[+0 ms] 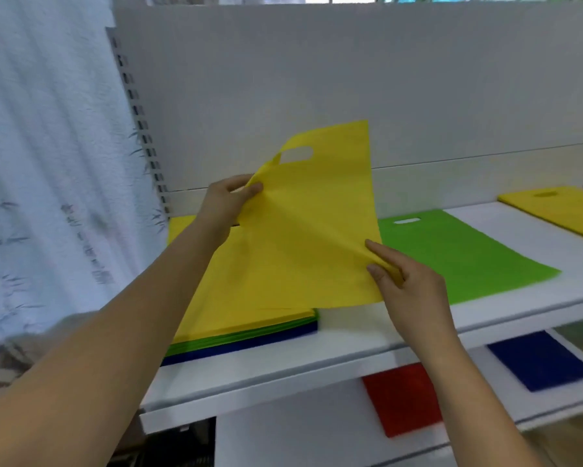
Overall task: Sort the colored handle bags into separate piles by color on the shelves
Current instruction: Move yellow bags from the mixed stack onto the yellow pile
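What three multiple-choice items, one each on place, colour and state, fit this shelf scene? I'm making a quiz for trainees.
1. Where does the flat green handle bag lie?
A. lower shelf
B. upper white shelf, right of the mixed stack
C. floor

2. What colour is the flat bag beside the red bag on the lower shelf?
A. dark blue
B. green
C. yellow

3. How is the lifted yellow handle bag held?
A. lying free
B. one hand
C. both hands

Answers: B, it rests on the upper shelf. A, the dark blue bag lies there. C, left hand and right hand pinch its edges.
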A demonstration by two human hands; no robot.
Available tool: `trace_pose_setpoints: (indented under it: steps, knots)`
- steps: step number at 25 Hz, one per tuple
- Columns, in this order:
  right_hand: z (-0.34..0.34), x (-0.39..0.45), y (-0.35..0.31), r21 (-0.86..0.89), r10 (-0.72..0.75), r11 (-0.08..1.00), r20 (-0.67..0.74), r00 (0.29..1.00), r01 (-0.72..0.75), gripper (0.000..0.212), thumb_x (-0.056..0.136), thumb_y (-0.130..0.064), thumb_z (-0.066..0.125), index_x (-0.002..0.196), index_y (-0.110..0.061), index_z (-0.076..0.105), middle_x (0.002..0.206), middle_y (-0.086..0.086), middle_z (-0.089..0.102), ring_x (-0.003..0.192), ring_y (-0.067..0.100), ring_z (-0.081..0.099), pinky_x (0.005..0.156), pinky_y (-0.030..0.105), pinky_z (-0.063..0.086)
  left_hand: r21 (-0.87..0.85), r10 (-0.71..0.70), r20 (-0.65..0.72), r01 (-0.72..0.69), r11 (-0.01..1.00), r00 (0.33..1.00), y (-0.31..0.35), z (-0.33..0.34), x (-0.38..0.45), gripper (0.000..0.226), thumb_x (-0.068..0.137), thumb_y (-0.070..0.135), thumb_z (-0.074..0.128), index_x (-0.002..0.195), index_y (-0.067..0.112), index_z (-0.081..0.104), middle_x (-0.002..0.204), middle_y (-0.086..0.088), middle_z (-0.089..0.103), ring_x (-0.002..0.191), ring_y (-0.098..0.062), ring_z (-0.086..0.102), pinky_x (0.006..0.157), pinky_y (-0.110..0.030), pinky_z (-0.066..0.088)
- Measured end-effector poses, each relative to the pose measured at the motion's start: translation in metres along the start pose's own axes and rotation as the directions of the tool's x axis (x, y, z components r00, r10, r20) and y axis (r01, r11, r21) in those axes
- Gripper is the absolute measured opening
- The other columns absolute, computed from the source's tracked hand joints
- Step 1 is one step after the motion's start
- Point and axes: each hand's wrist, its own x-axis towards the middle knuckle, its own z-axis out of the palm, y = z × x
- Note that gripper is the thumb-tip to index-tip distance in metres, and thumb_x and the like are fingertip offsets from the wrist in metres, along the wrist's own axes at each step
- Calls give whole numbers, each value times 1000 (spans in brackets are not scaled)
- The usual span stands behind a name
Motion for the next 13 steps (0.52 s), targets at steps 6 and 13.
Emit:
trace_pose_setpoints:
  steps: [6,13]
  knots:
    - [-119,-3,55,39,114,993,-121,986,-110,32,95,-17,58,114,-41,65,106,-34,50,84,-24,50,72,-1,41,-430,-116,256,220,875,960,14,142,29,30,91,9,62,119,0,64,101,-9,74,95,-19,70,71,-25,57]
    - [-287,20,174,93,277,961,-292,915,-261,33,94,-13,57,111,-40,67,118,-17,59,93,-3,59,73,11,49,-347,-62,168,118,930,984,35,375,47,38,83,-14,57,114,6,65,101,-13,64,85,-22,62,73,-26,53]
